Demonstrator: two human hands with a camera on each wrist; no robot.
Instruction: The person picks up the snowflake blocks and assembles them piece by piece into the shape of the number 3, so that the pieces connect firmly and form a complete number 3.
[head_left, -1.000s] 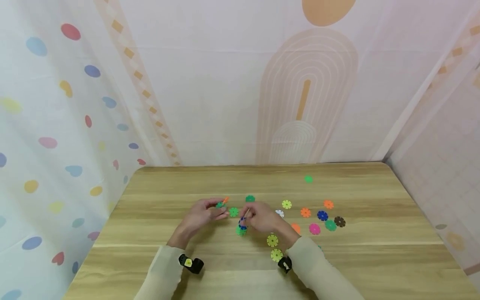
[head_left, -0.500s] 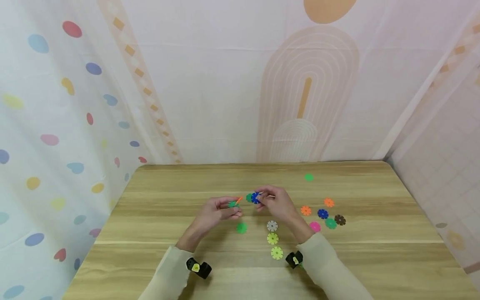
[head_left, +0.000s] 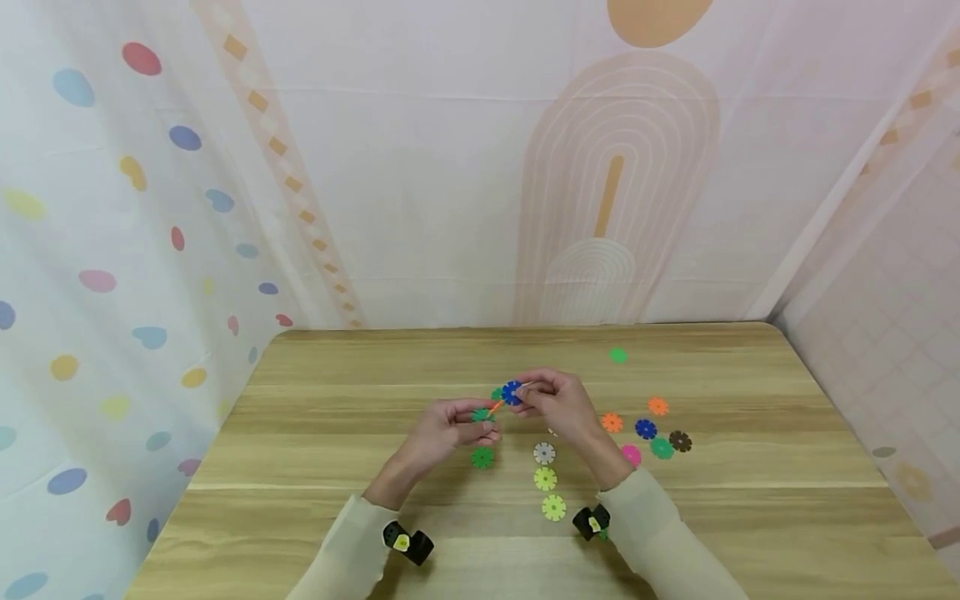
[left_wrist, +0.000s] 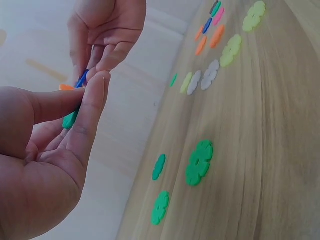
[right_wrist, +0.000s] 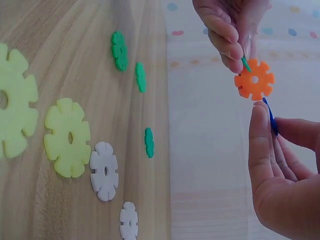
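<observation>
Left hand (head_left: pixel 450 427): raised above the wooden table (head_left: pixel 315 467), thumb and fingers pinched together on a small assembly of two notched discs, a green disc (head_left: pixel 480 414) joined to an orange disc (head_left: pixel 495 407). In the right-wrist view the orange disc (right_wrist: pixel 254 79) stands face-on just beyond the fingertips, with the green one edge-on against them.

Right hand (head_left: pixel 555 404): also raised, fingers curled and thumb closed on a blue disc (head_left: pixel 512 393). The blue disc sits at the fingertips, just beside the orange disc; whether the two touch cannot be told. In the left-wrist view the blue disc (left_wrist: pixel 82 79) shows as a thin edge between the two sets of fingertips.

Loose discs on the table, by position:
- One green disc on table (head_left: pixel 482 457), just below the left fingers.
- Another dark green disc (head_left: pixel 497 393), partly hidden behind the blue disc.
- White disc (head_left: pixel 544 452), below the right fingers.
- Two yellow-green discs (head_left: pixel 546 479), in a line under the white disc toward the person.
- Cluster well to the right of the right hand: orange, blue, pink, green and brown discs (head_left: pixel 647 428).
- Single green disc far off (head_left: pixel 618 355), beyond the right hand.

Sleeves: pale cream (head_left: pixel 660 542).
</observation>
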